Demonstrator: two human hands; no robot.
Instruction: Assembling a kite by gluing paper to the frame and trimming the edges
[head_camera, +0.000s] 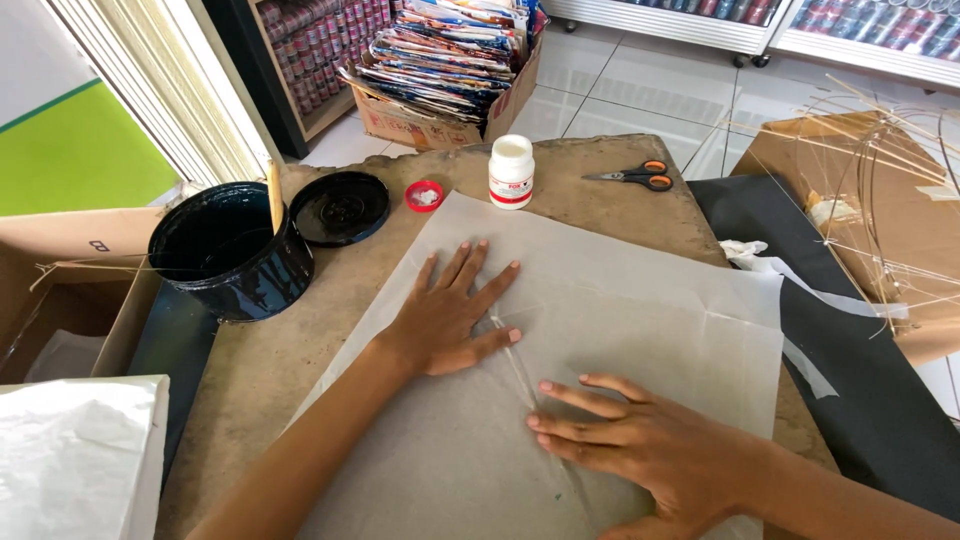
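A large sheet of thin translucent white paper (640, 300) lies spread over a brown board (300, 340). My left hand (450, 315) rests flat on the sheet with fingers apart, palm down. My right hand (640, 440) presses flat on the sheet just to the right and nearer me, fingertips pointing left. A thin seam or strip (515, 365) runs down the paper between the two hands. Neither hand holds anything.
A black tub (230, 255) with a stick in it and its black lid (340, 207) stand at the left. A white glue bottle (511, 172), its red cap (424, 195) and orange-handled scissors (635, 177) lie at the back. Black paper (860, 380) and a thin-stick frame (880, 190) are at the right.
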